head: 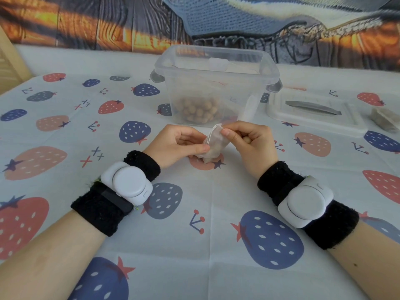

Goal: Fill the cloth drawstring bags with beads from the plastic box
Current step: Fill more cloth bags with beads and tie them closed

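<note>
A printed backdrop of orange-lit wooden planks and a blue knitted cloth hangs behind a table covered with a pale tablecloth patterned with red, navy and grey strawberries and small cherry sprigs. Toward the back of the table, in the middle, stands a clear plastic box with grey clips at its sides and no lid on it; a heap of tan beads lies in its bottom, and a few pale items inside it cannot be made out. To the right of the box its lid lies flat on the cloth with a grey handle on top, and beyond that, near the right edge, sits what looks like another small cloth bag, blurred. In front of the box both hands meet over a red strawberry print. The left hand is curled, its thumb and fingers pinching the lower side of a small beige drawstring bag, which is tilted with its mouth up. The right hand is also curled, thumb and forefinger gripping the bag's top edge by its white drawstring. Both wrists wear black sweatbands with white round devices strapped on: left, right.
</note>
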